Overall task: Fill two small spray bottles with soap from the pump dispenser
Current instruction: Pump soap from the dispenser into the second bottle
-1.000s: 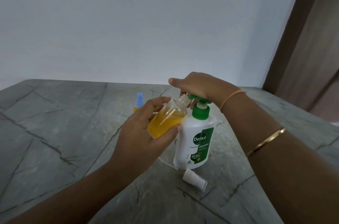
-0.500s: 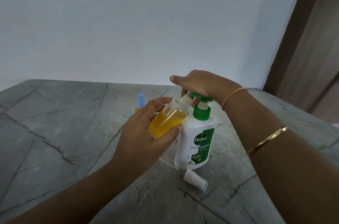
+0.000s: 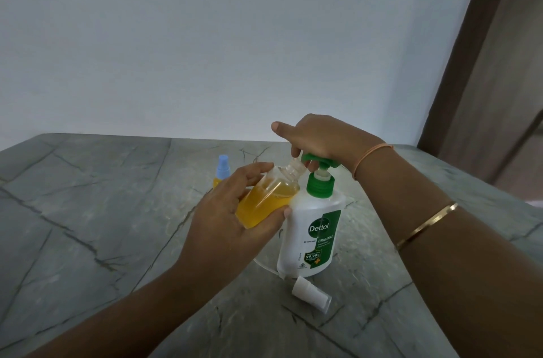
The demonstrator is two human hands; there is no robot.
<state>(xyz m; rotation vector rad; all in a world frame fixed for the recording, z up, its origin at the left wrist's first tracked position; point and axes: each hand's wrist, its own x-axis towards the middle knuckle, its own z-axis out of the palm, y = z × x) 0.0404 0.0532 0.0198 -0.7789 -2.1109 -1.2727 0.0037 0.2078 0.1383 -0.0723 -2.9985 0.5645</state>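
My left hand (image 3: 223, 216) grips a small clear spray bottle (image 3: 269, 194), uncapped and more than half full of orange-yellow soap, tilted with its open neck under the green pump spout. My right hand (image 3: 320, 137) rests on top of the green pump head of the white Dettol dispenser (image 3: 311, 228), which stands upright on the grey table (image 3: 88, 211). The pump head sits raised above its green collar. A second small bottle (image 3: 221, 169) with a blue spray cap and orange-yellow liquid stands behind my left hand. A white spray cap (image 3: 311, 294) lies on the table in front of the dispenser.
A clear curved rim (image 3: 264, 266) shows around the dispenser's base. A white wall (image 3: 205, 49) rises behind the table and a brown door frame (image 3: 458, 64) stands at the right. The table's right edge slopes away near my right forearm.
The green pump head has risen from its pressed-down position, with my right hand lifting with it. The tilted bottle in my left hand has stayed under the spout.
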